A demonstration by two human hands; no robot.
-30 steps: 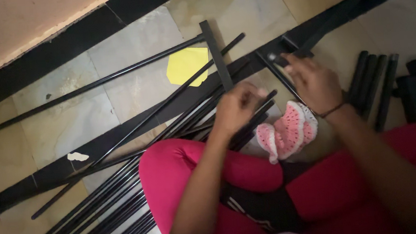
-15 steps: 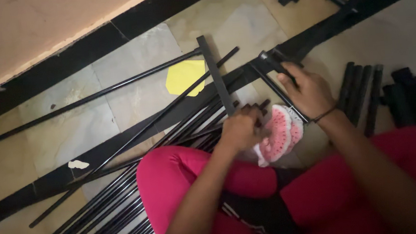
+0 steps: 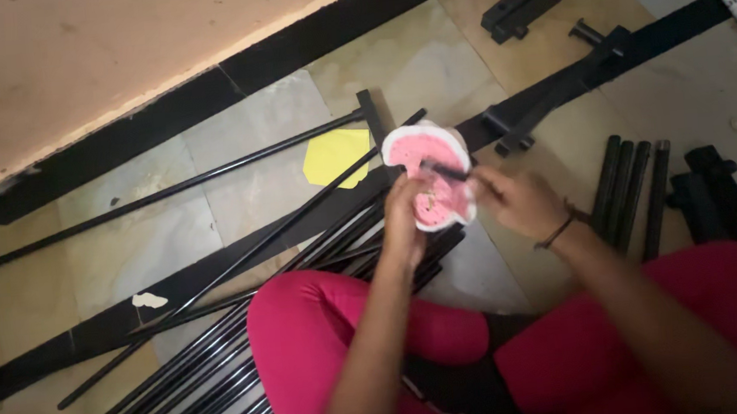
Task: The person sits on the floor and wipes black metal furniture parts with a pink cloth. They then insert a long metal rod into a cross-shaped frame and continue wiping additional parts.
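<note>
Above the lap, mid-scene: pink-and-white pouch (image 3: 432, 176), seemingly soft, light, crushable; best gripped at its lower edge. Left hand (image 3: 405, 222) fingers closed on it from below. Right hand (image 3: 517, 200) pinches small dark rod (image 3: 446, 171) at the pouch. Black rods (image 3: 224, 376) on floor, near left.

Person sitting cross-legged on tiled floor, pink trousers (image 3: 326, 342) filling bottom of frame. Left hand (image 3: 405, 222) gripping a pink-and-white pouch (image 3: 432, 176), holding it up w/ opening facing camera. Right hand (image 3: 517, 200) pinching a small dark thin piece (image 3: 446, 171) at the pouch mouth; dark band (image 3: 556, 234) sitting on that wrist. Long black rods (image 3: 215, 368) lying bundled beside left knee, running diagonally. Yellow paper scrap (image 3: 335, 155) lying on floor just beyond, partly under a rod. Short black bars (image 3: 634, 190) lying side by side to the right. Black skirting (image 3: 202, 97) running along wall.
</note>
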